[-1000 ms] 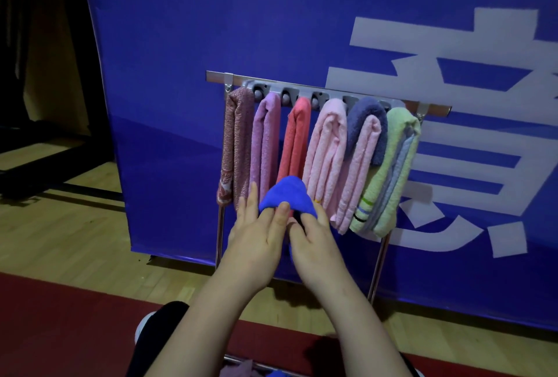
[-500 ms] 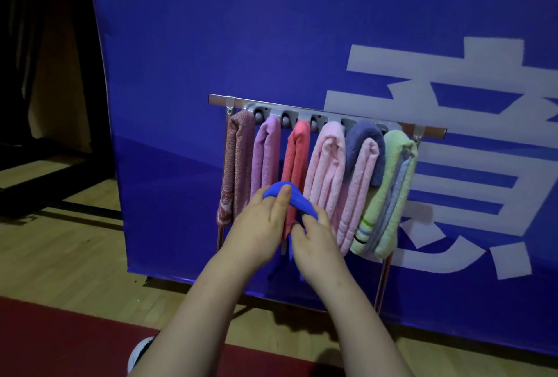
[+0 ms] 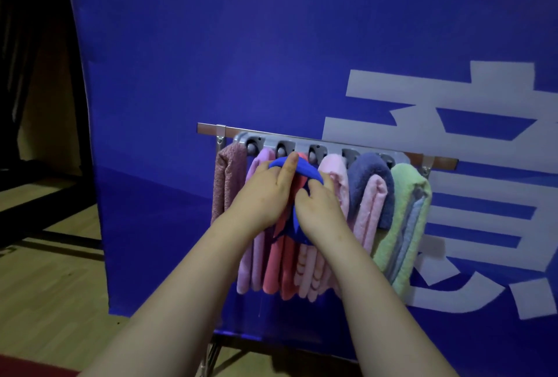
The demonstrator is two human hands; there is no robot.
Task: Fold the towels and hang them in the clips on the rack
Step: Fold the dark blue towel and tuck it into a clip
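My left hand and right hand both grip a folded blue towel, its rounded fold showing just above my fingers. It sits against the rack, in front of the hanging red towel, just below the clips.

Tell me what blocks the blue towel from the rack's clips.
The red towel hangs right behind the blue towel, between it and the clips; the left hand and right hand grip the blue one.
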